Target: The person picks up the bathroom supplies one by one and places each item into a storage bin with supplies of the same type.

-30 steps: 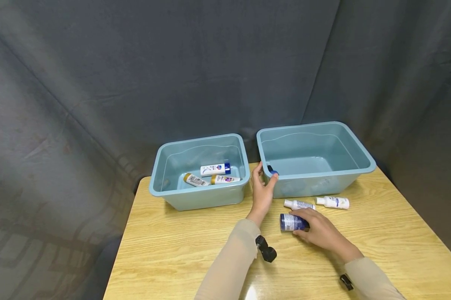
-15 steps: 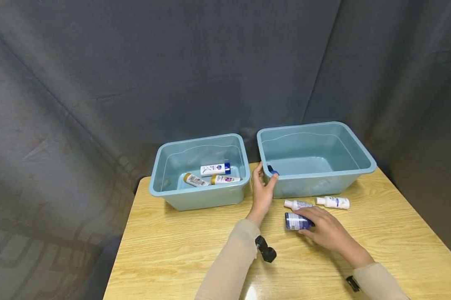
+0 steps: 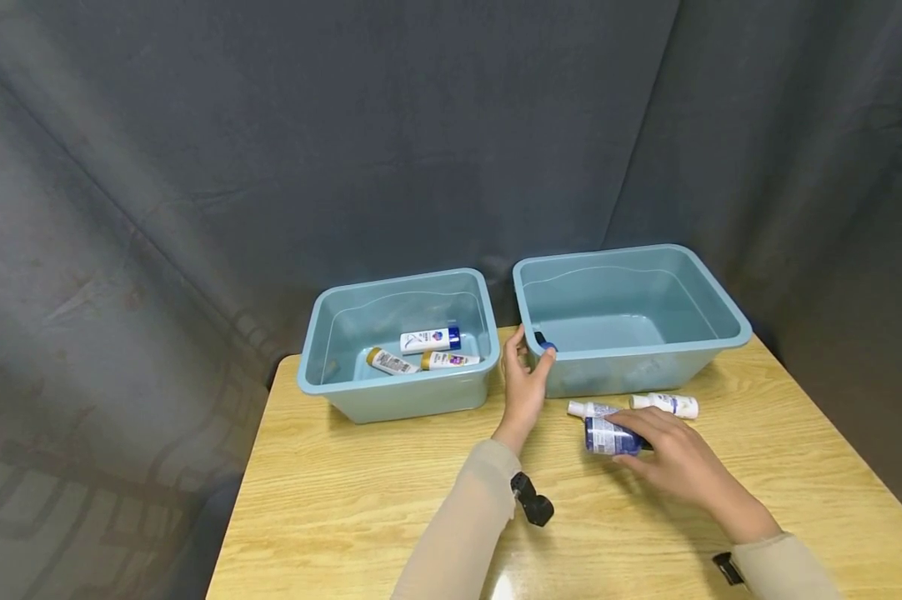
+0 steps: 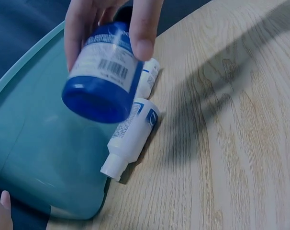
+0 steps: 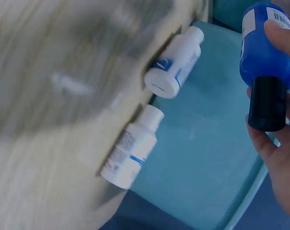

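My right hand [image 3: 672, 458] grips a blue bottle [image 3: 610, 437] with a white label and black cap. The bottle is tilted above the table; in the right wrist view its black cap [image 5: 267, 103] points down the frame, and in the left wrist view its blue base [image 4: 97, 100] faces the camera. My left hand [image 3: 523, 392] holds the front left corner of the right blue-green bin [image 3: 646, 343], thumb at the rim. Two white bottles [image 3: 588, 409] [image 5: 130, 148] lie on the table along that bin's front. Inside the bin's near left corner shows part of a dark blue item [image 3: 544, 342].
A second blue-green bin [image 3: 406, 400] stands to the left. It holds a white bottle with a blue cap [image 3: 428, 339] and two gold-capped ones [image 3: 393, 362]. Both bins stand on the wooden table [image 3: 361, 500], before a dark curtain [image 3: 421, 150].
My right hand has moved a little to the right with the blue bottle, which has also shifted slightly up the head view. The left hand has stayed at the bin's corner.
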Demonstrator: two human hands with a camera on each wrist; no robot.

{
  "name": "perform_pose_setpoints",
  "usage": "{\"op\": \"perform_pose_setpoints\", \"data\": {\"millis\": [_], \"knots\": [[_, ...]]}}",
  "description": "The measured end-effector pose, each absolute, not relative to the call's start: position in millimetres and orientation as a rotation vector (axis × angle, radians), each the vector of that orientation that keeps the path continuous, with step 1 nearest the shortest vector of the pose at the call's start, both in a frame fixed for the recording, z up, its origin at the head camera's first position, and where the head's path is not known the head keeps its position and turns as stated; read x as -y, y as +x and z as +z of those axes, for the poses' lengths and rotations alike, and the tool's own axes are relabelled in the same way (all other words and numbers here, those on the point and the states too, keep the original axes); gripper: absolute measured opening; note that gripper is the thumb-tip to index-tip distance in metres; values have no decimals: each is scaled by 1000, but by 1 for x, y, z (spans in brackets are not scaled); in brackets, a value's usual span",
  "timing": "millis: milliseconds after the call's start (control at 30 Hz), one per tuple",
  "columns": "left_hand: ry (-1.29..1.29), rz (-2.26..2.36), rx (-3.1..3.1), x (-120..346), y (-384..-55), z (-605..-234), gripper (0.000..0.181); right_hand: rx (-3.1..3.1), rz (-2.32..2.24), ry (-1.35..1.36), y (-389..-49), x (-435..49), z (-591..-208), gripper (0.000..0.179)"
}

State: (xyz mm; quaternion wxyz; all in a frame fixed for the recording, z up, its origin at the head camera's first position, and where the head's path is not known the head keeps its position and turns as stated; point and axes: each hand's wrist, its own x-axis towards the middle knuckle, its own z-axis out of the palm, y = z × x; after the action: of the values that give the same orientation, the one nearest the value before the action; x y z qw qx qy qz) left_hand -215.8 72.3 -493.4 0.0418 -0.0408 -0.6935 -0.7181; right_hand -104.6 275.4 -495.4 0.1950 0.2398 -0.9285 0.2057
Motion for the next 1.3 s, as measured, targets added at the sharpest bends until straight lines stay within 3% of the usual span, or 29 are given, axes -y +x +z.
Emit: {"op": "perform_pose_setpoints", "data": {"millis": [367, 500, 1300], "knots": [[-113, -2215, 2107, -73, -214, -492, 58, 2525, 463, 747, -100, -288, -463, 53], [-101, -2218, 2114, -72, -212, -491, 58, 2481, 452, 768, -100, -290, -452, 71], [-107, -2226, 2097, -74, -214, -490, 58, 2447, 445, 761, -119, -300, -417, 72]]}}
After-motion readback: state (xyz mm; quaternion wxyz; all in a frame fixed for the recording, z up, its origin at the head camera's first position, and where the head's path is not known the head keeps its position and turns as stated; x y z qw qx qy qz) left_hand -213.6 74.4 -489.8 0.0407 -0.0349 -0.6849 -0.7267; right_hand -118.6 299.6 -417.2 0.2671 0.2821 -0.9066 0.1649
